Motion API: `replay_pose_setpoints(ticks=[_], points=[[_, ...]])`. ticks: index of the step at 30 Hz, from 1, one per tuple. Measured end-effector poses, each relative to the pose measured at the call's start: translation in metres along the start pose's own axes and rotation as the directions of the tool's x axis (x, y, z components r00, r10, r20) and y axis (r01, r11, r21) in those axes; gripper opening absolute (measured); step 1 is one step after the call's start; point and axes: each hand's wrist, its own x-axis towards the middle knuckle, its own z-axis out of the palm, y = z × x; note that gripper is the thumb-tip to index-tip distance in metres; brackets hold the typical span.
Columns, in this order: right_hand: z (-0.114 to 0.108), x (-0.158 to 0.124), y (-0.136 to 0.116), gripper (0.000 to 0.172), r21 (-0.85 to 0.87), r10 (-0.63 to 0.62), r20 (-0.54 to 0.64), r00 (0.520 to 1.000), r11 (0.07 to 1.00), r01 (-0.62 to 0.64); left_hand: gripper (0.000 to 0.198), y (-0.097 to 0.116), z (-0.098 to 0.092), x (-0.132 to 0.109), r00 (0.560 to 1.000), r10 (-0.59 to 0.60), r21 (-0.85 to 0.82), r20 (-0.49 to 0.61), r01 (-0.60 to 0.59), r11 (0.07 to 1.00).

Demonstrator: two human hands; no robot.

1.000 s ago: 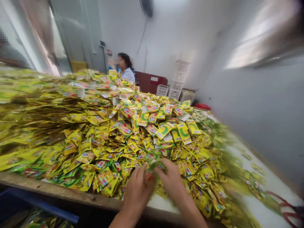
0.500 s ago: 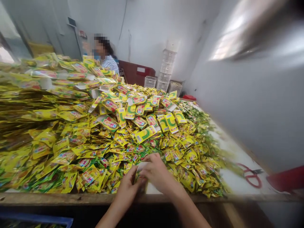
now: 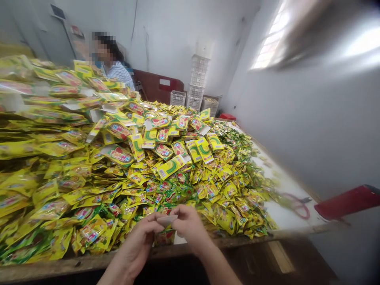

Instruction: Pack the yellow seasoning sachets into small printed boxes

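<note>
My left hand (image 3: pixel 138 241) and my right hand (image 3: pixel 188 225) meet at the near table edge. Together they pinch a small flat packet (image 3: pixel 166 219), seen edge-on, between thumbs and fingers. Just below them another yellow sachet (image 3: pixel 165 236) lies at the edge. In front of the hands spreads a huge heap of yellow and green sachets (image 3: pixel 118 158), with larger yellow flat cartons (image 3: pixel 170 166) on top of it.
The wooden table edge (image 3: pixel 249 237) runs across the foreground. Red-handled scissors (image 3: pixel 295 204) lie on the white tabletop (image 3: pixel 282 215) at right, near a red object (image 3: pixel 347 202). A seated person (image 3: pixel 114 65) is at the back left; white baskets (image 3: pixel 197 85) are stacked by the far wall.
The view has swung right and the heap slid left in frame. My hands have risen off the pile toward the table edge, holding a small packet between them.
</note>
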Motion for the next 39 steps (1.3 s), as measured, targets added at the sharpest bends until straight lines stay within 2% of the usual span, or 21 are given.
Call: replay_pose_setpoints(ticks=[2, 4, 6, 10, 12, 15, 20, 24, 27, 29, 31, 33, 39], points=[[0.001, 0.003, -0.004, 0.012, -0.124, -0.162, -0.072, 0.984, 0.981, 0.152, 0.016, -0.001, 0.003, 0.004, 0.993, 0.061, 0.027, -0.101, -0.058, 0.998], [-0.002, 0.004, -0.006, 0.017, -0.188, -0.24, -0.073, 0.968, 0.956, 0.223, 0.025, -0.004, 0.005, 0.006, 0.979, 0.132, 0.112, -0.158, -0.115, 0.987], [-0.004, 0.004, -0.006, 0.02, -0.181, -0.223, -0.048, 0.974, 0.961, 0.211, 0.035, -0.006, 0.005, 0.005, 0.966, 0.188, 0.212, -0.177, -0.149, 0.966], [-0.002, 0.003, -0.001, 0.02, -0.089, -0.125, -0.09, 0.988, 0.989, 0.117, 0.036, -0.007, 0.003, 0.003, 0.941, 0.285, 0.339, -0.18, -0.213, 0.917], [-0.001, 0.004, 0.001, 0.017, -0.08, -0.116, -0.112, 0.987, 0.991, 0.107, 0.033, -0.008, 0.0, 0.005, 0.935, 0.323, 0.389, -0.148, -0.245, 0.888], [-0.002, 0.005, 0.0, 0.012, -0.177, -0.224, -0.117, 0.968, 0.963, 0.201, 0.022, -0.01, -0.006, 0.01, 0.924, 0.382, 0.464, -0.033, -0.324, 0.825], [-0.005, -0.006, -0.004, 0.004, -0.339, -0.471, -0.019, 0.882, 0.833, 0.438, 0.015, -0.018, -0.02, 0.013, 0.84, 0.531, 0.568, 0.108, -0.49, 0.661], [-0.005, -0.027, 0.002, 0.023, -0.454, -0.595, 0.094, 0.798, 0.688, 0.567, 0.013, -0.024, -0.025, 0.006, 0.767, 0.601, 0.603, 0.223, -0.593, 0.533], [-0.008, -0.038, 0.008, 0.033, -0.481, -0.645, 0.171, 0.745, 0.605, 0.635, 0.019, -0.03, -0.026, 0.001, 0.717, 0.635, 0.615, 0.289, -0.647, 0.45], [-0.008, -0.04, 0.009, 0.032, -0.472, -0.645, 0.15, 0.749, 0.619, 0.628, 0.026, -0.032, -0.025, 0.0, 0.743, 0.611, 0.652, 0.274, -0.611, 0.45], [-0.007, -0.039, 0.007, 0.027, -0.464, -0.611, 0.095, 0.786, 0.671, 0.578, 0.031, -0.033, -0.023, 0.0, 0.8, 0.556, 0.678, 0.228, -0.54, 0.498], [-0.005, -0.036, 0.003, 0.022, -0.467, -0.557, 0.064, 0.828, 0.717, 0.518, 0.036, -0.032, -0.02, -0.001, 0.838, 0.508, 0.686, 0.198, -0.488, 0.539], [-0.011, -0.02, -0.015, 0.012, -0.528, -0.385, 0.086, 0.919, 0.765, 0.37, 0.039, -0.033, -0.008, -0.002, 0.877, 0.444, 0.712, 0.185, -0.431, 0.555]])
